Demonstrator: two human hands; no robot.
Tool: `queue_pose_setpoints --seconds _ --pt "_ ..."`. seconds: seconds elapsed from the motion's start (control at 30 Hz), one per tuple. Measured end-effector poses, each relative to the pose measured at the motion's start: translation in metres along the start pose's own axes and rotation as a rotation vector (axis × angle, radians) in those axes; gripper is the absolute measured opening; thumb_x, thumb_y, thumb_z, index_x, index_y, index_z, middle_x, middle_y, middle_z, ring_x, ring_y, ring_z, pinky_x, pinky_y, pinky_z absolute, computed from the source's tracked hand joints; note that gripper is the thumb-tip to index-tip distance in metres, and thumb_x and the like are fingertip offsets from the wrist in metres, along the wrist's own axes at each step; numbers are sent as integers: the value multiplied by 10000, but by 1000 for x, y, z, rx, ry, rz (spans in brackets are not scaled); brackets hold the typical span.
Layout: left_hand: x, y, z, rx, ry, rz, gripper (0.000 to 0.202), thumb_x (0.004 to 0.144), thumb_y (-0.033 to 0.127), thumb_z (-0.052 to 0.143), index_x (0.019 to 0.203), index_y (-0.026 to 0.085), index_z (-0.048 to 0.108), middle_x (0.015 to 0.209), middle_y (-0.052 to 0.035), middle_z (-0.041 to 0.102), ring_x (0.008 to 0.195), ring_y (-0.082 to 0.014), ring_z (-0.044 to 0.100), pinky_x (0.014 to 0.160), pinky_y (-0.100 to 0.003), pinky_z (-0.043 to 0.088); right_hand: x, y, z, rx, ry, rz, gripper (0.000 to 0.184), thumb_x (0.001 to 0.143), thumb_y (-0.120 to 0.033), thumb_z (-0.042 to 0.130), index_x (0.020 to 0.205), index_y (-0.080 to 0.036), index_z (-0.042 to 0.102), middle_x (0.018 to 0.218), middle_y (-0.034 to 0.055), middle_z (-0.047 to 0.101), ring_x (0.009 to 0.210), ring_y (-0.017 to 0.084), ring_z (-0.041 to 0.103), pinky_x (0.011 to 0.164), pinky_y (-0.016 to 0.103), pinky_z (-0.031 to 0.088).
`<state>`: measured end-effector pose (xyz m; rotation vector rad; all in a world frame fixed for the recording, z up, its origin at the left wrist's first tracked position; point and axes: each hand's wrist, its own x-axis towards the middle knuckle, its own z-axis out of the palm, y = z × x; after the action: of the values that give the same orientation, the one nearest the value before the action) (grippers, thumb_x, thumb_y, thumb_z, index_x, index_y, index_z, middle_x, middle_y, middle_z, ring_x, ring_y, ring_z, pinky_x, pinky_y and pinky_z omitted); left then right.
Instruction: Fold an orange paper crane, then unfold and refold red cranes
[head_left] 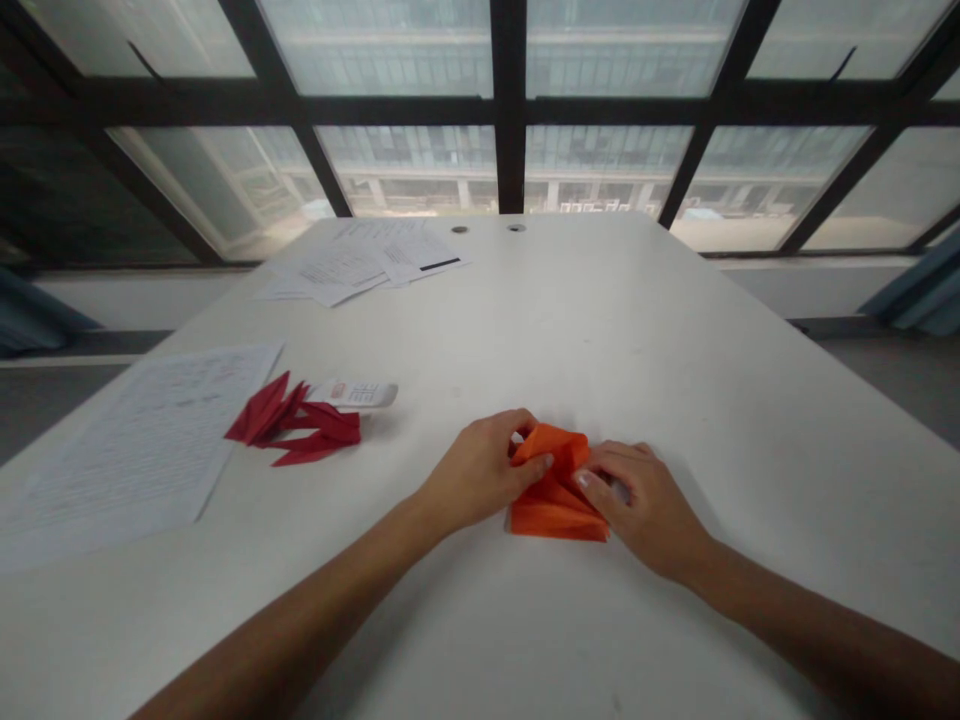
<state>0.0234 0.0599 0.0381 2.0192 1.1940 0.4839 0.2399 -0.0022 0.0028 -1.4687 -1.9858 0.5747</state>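
Observation:
A folded orange paper [556, 497] lies on the white table [570, 330] in front of me. My left hand [480, 472] pinches its upper left flap, thumb and fingers closed on the paper. On the right edge rests my right hand [643, 505], fingers curled and fingertips pressing the paper down. Both hands touch the orange paper from opposite sides.
A folded red paper figure [296, 424] lies to the left, beside a small white card [354, 394]. A printed sheet [135, 450] covers the near left, and several more printed sheets [367, 262] lie at the far left. Large windows stand behind the table's far edge.

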Motion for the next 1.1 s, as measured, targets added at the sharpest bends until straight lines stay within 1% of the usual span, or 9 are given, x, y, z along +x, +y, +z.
queue_pose_setpoints --seconds 0.13,0.27,0.4,0.5,0.6,0.7,0.8,0.93,1.1 --pt "3 4 -1 123 68 -38 185 912 336 562 796 195 591 731 -7 661 657 -166 581 618 -280 370 -1 -5 3 -76 16 28 67 858 -277 729 862 -236 676 888 1 722 853 224 655 850 419 409" --pt "3 3 -6 111 81 -81 133 894 307 559 810 203 556 681 9 625 613 -158 566 566 -266 333 -4 -5 8 -145 34 -35 161 793 -198 762 929 -237 685 947 19 740 917 251 652 888 454 417" --pt "4 0 -5 132 144 -101 59 854 247 571 877 210 531 688 13 621 601 -154 553 571 -263 338 -10 -5 12 -251 117 -198 305 822 -164 735 1119 -217 699 1179 70 740 1063 279 637 963 474 425" --pt "4 -2 -2 120 190 -127 126 847 228 559 969 209 536 690 18 621 584 -154 540 573 -266 340 -15 -7 13 -345 177 -314 385 870 -116 662 1245 -205 666 1283 83 715 1153 292 610 1066 516 376" --pt "3 -2 -2 100 190 -137 214 879 265 547 1085 212 575 645 42 595 559 -153 522 568 -265 335 -18 -9 12 -359 166 -384 371 894 -115 630 1246 -228 665 1287 65 712 1201 305 586 1130 560 318" --pt "4 -4 -4 63 155 -81 213 885 278 561 1073 223 646 711 31 654 628 -153 574 629 -266 391 -21 -8 12 -255 122 -337 307 904 -195 652 1211 -219 663 1272 95 665 1170 303 581 1070 525 408" --pt "4 -5 -5 16 143 -51 141 865 251 577 937 205 689 829 8 716 734 -157 625 711 -266 436 -19 -4 12 -118 152 -194 393 914 -290 661 1290 -199 594 1312 140 580 1187 302 566 1021 490 482" --pt "4 -6 -3 -66 118 -61 133 867 258 575 911 197 685 782 18 699 705 -153 608 659 -252 435 -12 -1 13 4 168 41 525 870 -257 691 1358 -216 499 1154 96 635 1008 261 618 915 465 525" --pt "3 -6 -3 -103 140 -40 165 873 237 553 960 198 688 823 21 708 733 -147 612 687 -249 446 -8 -5 12 -110 49 -11 362 836 -103 648 1168 -242 615 1019 36 705 954 255 631 908 464 440"
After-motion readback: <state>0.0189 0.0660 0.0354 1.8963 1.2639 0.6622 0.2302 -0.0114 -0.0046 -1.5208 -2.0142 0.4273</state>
